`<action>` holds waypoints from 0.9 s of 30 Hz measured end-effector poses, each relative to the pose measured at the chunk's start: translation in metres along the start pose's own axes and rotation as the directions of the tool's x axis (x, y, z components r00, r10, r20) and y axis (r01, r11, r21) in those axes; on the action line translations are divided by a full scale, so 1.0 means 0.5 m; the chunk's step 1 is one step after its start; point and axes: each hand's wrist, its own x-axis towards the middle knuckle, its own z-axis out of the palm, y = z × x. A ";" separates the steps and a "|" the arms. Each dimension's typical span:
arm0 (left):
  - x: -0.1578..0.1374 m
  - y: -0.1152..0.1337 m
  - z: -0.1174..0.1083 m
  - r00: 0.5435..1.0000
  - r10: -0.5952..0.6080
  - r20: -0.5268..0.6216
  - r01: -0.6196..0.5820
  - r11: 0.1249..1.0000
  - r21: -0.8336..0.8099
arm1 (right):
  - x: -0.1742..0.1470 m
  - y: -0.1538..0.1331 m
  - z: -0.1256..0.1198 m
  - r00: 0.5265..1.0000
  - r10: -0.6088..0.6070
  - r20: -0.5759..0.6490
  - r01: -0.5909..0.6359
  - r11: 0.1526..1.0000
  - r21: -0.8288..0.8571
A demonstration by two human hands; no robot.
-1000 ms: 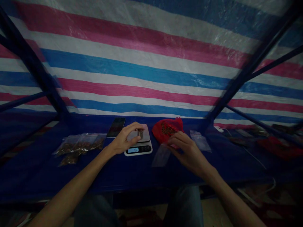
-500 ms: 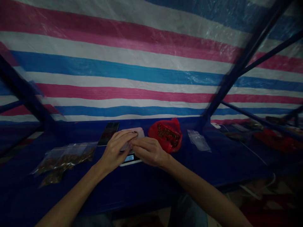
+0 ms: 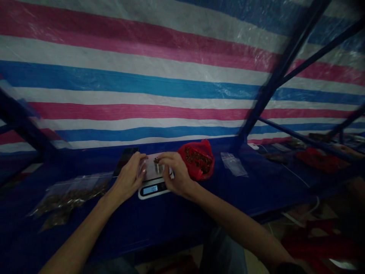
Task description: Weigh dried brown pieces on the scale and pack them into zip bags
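Observation:
A white digital scale (image 3: 154, 188) stands on the blue surface, its lit display reading what looks like 100. On its pale platform is a small, shiny greyish thing with dark brown bits (image 3: 156, 160) at its top; its kind is unclear. My right hand (image 3: 177, 171) reaches in from the right, fingers bent over this thing and partly hiding it. On the platform's left edge my left hand (image 3: 131, 172) is curled, fingertips and thumb close together by something clear and shiny. What it grips, if anything, does not show plainly.
An open red bag (image 3: 199, 160) of brown bits sits right of the scale. Clear empty zip bags (image 3: 234, 164) lie farther right. Several filled zip bags (image 3: 71, 192) lie left, and a dark flat phone-like object (image 3: 125, 156) behind my left hand. A blue frame post (image 3: 268, 91) rises at right.
My hands have moved apart on the scale, uncovering more of its platform and the brown bits. The display still seems to read 100. The whole view has shifted slightly.

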 end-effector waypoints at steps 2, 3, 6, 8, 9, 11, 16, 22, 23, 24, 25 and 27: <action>0.001 -0.020 0.001 0.996 -0.088 -0.005 0.088 0.996 0.033 | 0.028 0.027 0.004 0.970 0.237 -0.051 -0.235 0.971 0.047; 0.002 -0.027 0.001 0.995 -0.102 -0.010 0.103 0.993 0.057 | 0.041 0.042 0.007 0.943 0.332 -0.010 -0.331 0.942 0.061; 0.004 -0.035 0.004 0.995 -0.104 -0.007 0.104 0.985 0.138 | 0.059 0.073 0.021 0.866 0.463 0.191 -0.476 0.879 0.023; 0.006 -0.027 0.005 0.994 -0.105 0.003 0.103 0.982 0.156 | 0.051 0.076 0.028 0.835 0.475 0.276 -0.480 0.876 -0.057; 0.007 -0.022 0.006 0.995 -0.103 0.003 0.102 0.985 0.142 | 0.043 0.072 0.030 0.828 0.472 0.304 -0.462 0.880 -0.108; 0.008 -0.012 0.007 0.996 -0.089 -0.006 0.090 0.993 0.072 | 0.026 0.060 0.033 0.823 0.452 0.344 -0.402 0.892 -0.207; 0.006 -0.014 0.010 0.995 -0.041 -0.086 0.036 0.997 -0.062 | -0.002 0.055 0.041 0.838 0.430 0.335 -0.328 0.889 -0.320; 0.002 -0.020 0.017 0.984 -0.147 -0.105 0.147 0.989 -0.010 | -0.016 0.068 0.051 0.811 0.479 0.336 -0.421 0.877 -0.232; 0.002 -0.020 0.018 0.980 -0.171 -0.098 0.170 0.985 -0.016 | -0.016 0.067 0.052 0.808 0.489 0.329 -0.452 0.872 -0.185; 0.001 -0.019 0.018 0.978 -0.188 -0.091 0.186 0.982 -0.029 | -0.014 0.064 0.051 0.806 0.497 0.322 -0.482 0.866 -0.129; 0.001 -0.019 0.017 0.977 -0.196 -0.083 0.193 0.980 -0.045 | -0.012 0.061 0.051 0.806 0.501 0.316 -0.507 0.859 -0.069; 0.002 -0.017 0.015 0.980 -0.191 -0.062 0.187 0.980 -0.074 | -0.006 0.053 0.048 0.815 0.497 0.298 -0.530 0.847 0.039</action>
